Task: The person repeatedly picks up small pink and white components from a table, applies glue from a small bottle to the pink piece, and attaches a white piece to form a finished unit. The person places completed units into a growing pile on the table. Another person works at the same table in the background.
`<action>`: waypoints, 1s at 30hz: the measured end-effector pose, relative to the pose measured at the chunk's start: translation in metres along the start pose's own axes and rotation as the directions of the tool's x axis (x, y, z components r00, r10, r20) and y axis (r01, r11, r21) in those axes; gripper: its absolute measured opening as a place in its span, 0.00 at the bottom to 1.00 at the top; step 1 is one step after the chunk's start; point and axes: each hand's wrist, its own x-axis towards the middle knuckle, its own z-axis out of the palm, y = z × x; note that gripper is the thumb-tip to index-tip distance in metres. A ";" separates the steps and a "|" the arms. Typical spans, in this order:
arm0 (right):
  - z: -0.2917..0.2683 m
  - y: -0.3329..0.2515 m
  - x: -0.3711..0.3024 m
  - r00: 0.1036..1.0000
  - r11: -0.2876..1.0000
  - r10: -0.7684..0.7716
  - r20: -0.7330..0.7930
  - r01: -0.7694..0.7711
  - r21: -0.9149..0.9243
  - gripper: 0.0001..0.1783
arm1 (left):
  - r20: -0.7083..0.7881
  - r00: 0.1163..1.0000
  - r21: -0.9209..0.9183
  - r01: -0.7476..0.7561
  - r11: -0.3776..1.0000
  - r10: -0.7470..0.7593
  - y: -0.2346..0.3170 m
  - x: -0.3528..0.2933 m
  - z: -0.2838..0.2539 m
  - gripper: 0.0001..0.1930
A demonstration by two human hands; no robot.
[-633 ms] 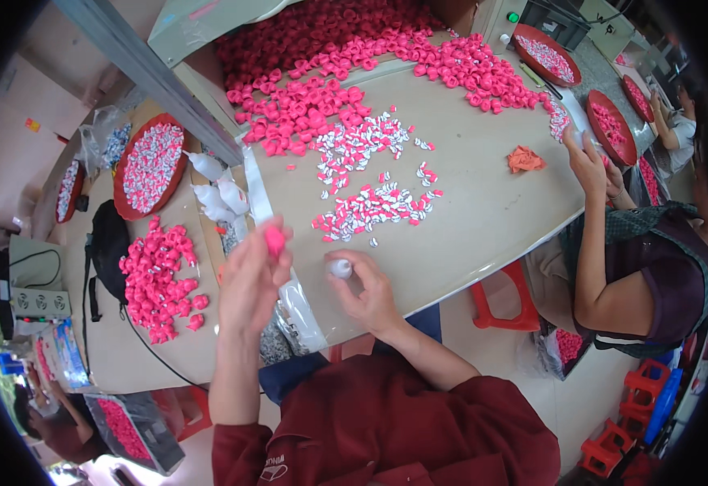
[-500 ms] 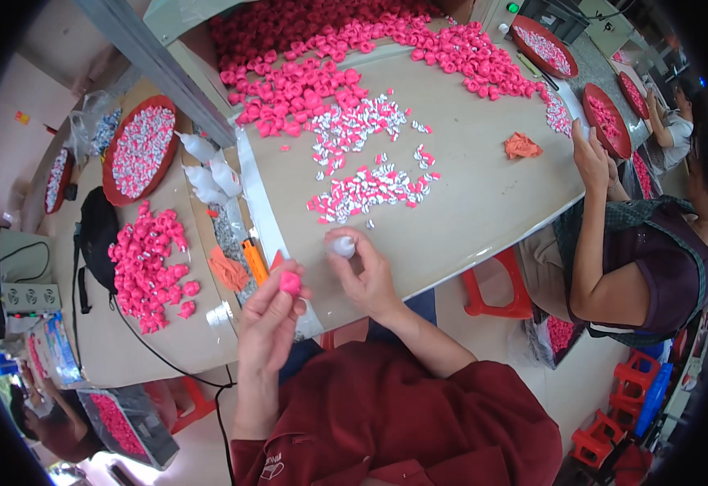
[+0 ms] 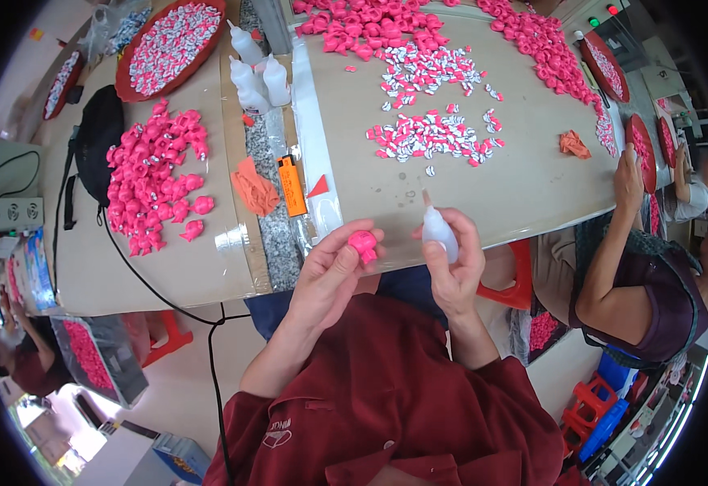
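Co-wkrs (image 3: 650, 300) & heaped pink pcs (image 3: 143, 166) show wkshop

Maroon shirt (image 3: 419, 368), w/ wht chest logo (image 3: 278, 436), sm. button (image 3: 388, 445); dk blue trousers (image 3: 412, 285).

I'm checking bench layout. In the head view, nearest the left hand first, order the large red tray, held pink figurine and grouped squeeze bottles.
1. Pink figurine: in the left hand.
2. Squeeze bottles: ahead, slightly left.
3. Large red tray: upper left.
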 end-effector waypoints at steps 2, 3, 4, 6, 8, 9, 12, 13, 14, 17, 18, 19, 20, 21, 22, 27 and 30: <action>-0.003 -0.001 -0.006 0.999 1.000 -0.013 0.030 0.014 -0.022 0.19 | -0.001 0.999 0.064 -0.038 0.997 0.038 -0.002 -0.002 -0.006 0.21; -0.003 -0.002 -0.008 0.999 0.999 -0.025 0.036 0.026 -0.026 0.19 | -0.017 0.999 0.023 -0.037 0.999 0.037 -0.001 -0.002 -0.003 0.21; -0.004 -0.002 -0.010 0.998 0.999 -0.037 0.042 0.038 -0.028 0.19 | -0.033 0.999 -0.017 -0.037 0.999 0.036 0.001 -0.001 0.004 0.20; -0.002 -0.007 -0.014 1.000 1.000 0.014 0.012 -0.014 0.010 0.19 | -0.051 0.998 -0.014 -0.042 0.999 0.041 0.005 -0.001 0.008 0.19; -0.001 -0.007 -0.014 1.000 1.000 0.000 0.019 0.000 0.001 0.19 | -0.057 0.997 0.060 -0.049 0.997 0.053 0.006 -0.005 0.006 0.18; -0.003 -0.006 -0.013 0.998 0.999 -0.038 0.041 0.040 -0.027 0.19 | -0.041 0.991 0.215 -0.115 0.970 0.126 0.005 -0.005 0.005 0.18; -0.011 -0.008 -0.010 0.986 0.989 -0.132 0.103 0.138 -0.060 0.19 | 0.018 0.963 0.508 -0.240 0.827 0.269 0.002 -0.002 0.001 0.19; -0.012 -0.010 -0.009 0.980 0.984 -0.159 0.122 0.167 -0.062 0.19 | 0.017 0.959 0.514 -0.250 0.821 0.281 0.003 -0.002 0.003 0.18; -0.013 -0.010 -0.007 0.972 0.976 -0.202 0.122 0.210 -0.058 0.20 | 0.017 0.956 0.520 -0.258 0.814 0.292 0.002 -0.002 0.004 0.18; -0.015 -0.012 -0.008 0.952 0.953 -0.278 0.130 0.290 -0.085 0.23 | 0.070 0.932 0.657 -0.312 0.686 0.356 -0.002 -0.003 -0.002 0.19; -0.016 -0.013 -0.011 0.953 0.951 -0.270 0.137 0.286 -0.119 0.25 | 0.045 0.937 0.689 -0.281 0.668 0.348 -0.002 -0.005 -0.002 0.19; -0.016 -0.014 -0.014 0.954 0.947 -0.261 0.145 0.282 -0.152 0.28 | 0.019 0.940 0.719 -0.249 0.649 0.340 -0.001 -0.006 -0.001 0.20; -0.016 -0.015 -0.014 0.969 0.961 -0.220 0.117 0.236 -0.147 0.29 | 0.000 0.942 0.745 -0.224 0.628 0.336 0.001 -0.006 0.001 0.20; -0.015 -0.016 -0.015 0.980 0.972 -0.178 0.089 0.189 -0.141 0.29 | -0.031 0.947 0.730 -0.196 0.654 0.319 0.001 -0.005 0.003 0.21; -0.014 -0.017 -0.015 0.989 0.981 -0.136 0.061 0.143 -0.133 0.29 | -0.061 0.952 0.715 -0.169 0.679 0.301 0.002 -0.004 0.005 0.21; -0.012 -0.019 0.001 0.988 0.986 -0.152 0.031 0.153 -0.063 0.24 | -0.090 0.948 0.665 -0.172 0.727 0.306 0.004 -0.002 0.003 0.17; -0.015 -0.018 0.002 0.964 0.964 -0.241 0.112 0.251 -0.090 0.22 | -0.071 0.931 0.599 -0.247 0.762 0.357 0.001 -0.001 -0.002 0.15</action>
